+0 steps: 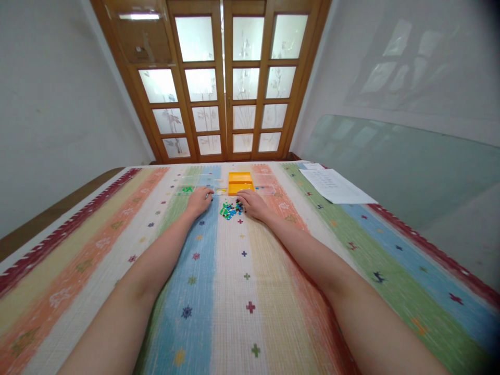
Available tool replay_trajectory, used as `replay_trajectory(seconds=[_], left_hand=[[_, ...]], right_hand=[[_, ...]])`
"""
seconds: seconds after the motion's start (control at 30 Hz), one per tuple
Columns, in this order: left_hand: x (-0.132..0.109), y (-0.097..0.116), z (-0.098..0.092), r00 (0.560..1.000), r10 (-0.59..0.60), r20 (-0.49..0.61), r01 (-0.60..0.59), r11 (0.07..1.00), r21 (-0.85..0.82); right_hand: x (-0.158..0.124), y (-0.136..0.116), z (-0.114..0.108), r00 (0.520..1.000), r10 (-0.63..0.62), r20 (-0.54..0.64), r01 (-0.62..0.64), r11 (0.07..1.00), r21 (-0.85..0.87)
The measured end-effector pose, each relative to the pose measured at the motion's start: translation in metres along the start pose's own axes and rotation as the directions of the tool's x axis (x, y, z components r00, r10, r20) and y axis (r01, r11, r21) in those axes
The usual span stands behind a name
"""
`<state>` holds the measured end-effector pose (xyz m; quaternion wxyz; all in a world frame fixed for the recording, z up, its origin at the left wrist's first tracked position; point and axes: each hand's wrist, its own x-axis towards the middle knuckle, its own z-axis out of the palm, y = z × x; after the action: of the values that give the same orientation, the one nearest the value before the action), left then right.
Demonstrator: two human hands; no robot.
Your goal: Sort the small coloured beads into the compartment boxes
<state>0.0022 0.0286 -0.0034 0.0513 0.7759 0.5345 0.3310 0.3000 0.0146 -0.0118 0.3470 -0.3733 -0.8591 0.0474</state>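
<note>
Both my arms stretch far out over a striped, many-coloured cloth (230, 291). Between my hands lies a small heap of tiny coloured pieces (230, 210), green, blue and dark. My left hand (200, 199) rests knuckles up just left of the heap, fingers curled down onto the cloth. My right hand (252, 202) lies at the heap's right edge with its fingertips touching the pieces. Whether either hand holds a piece is too small to see. Just beyond the heap stands an orange tray (240, 183).
Clear flat compartments (191, 188), one with green pieces, lie left of the orange tray, and another clear one (265, 185) lies to its right. A white printed sheet (334, 185) lies at the far right. A wooden glazed door (222, 83) stands behind.
</note>
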Motion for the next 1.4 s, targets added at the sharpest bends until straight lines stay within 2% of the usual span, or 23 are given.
replay_trajectory(seconds=[0.1, 0.2, 0.33, 0.4, 0.53, 0.67, 0.83, 1.0, 1.1, 1.2, 1.3, 1.4], left_hand=[[-0.002, 0.003, -0.002, 0.995, -0.011, 0.096, -0.002, 0.991, 0.131], [-0.003, 0.006, -0.005, 0.987, -0.016, 0.161, -0.013, 0.983, 0.181], [-0.003, 0.008, -0.006, 0.990, -0.007, 0.143, -0.021, 0.981, 0.194], [-0.003, 0.008, -0.005, 0.994, -0.044, 0.103, 0.026, 0.985, 0.172], [-0.001, 0.006, -0.005, 0.982, -0.191, -0.004, 0.190, 0.980, 0.056], [0.002, 0.004, -0.005, 0.950, -0.303, -0.072, 0.291, 0.946, -0.143], [0.004, -0.004, -0.003, 0.899, -0.417, -0.132, 0.344, 0.861, -0.374], [0.006, -0.014, 0.001, 0.869, -0.484, -0.104, 0.357, 0.757, -0.547], [0.007, -0.017, 0.004, 0.880, -0.470, -0.065, 0.345, 0.728, -0.592], [0.007, -0.016, 0.007, 0.904, -0.426, -0.042, 0.341, 0.776, -0.531], [0.004, -0.011, 0.007, 0.955, -0.295, -0.013, 0.274, 0.900, -0.339], [-0.001, 0.000, 0.003, 0.995, -0.091, 0.045, 0.096, 0.989, -0.117]], right_hand=[[0.000, 0.000, -0.001, 1.000, -0.017, 0.003, 0.017, 1.000, 0.014], [0.000, -0.001, -0.001, 1.000, -0.027, -0.002, 0.027, 0.999, 0.022], [0.000, -0.001, -0.001, 1.000, -0.016, 0.007, 0.016, 1.000, 0.019], [0.000, -0.001, -0.001, 1.000, -0.013, 0.014, 0.013, 1.000, 0.017], [0.000, 0.000, 0.000, 1.000, -0.005, 0.022, 0.004, 1.000, 0.017], [-0.001, 0.000, -0.001, 1.000, -0.012, 0.021, 0.012, 1.000, 0.011], [-0.002, -0.001, -0.002, 0.999, -0.013, 0.033, 0.013, 1.000, 0.004], [-0.002, -0.002, -0.002, 0.999, -0.015, 0.033, 0.015, 1.000, -0.002], [-0.002, -0.003, -0.002, 0.999, -0.031, 0.044, 0.032, 0.999, -0.022], [-0.002, -0.005, -0.002, 0.997, -0.048, 0.053, 0.051, 0.998, -0.044], [-0.002, -0.007, -0.003, 0.996, -0.053, 0.065, 0.057, 0.997, -0.059], [-0.002, -0.008, -0.003, 0.996, -0.052, 0.077, 0.057, 0.996, -0.067]])
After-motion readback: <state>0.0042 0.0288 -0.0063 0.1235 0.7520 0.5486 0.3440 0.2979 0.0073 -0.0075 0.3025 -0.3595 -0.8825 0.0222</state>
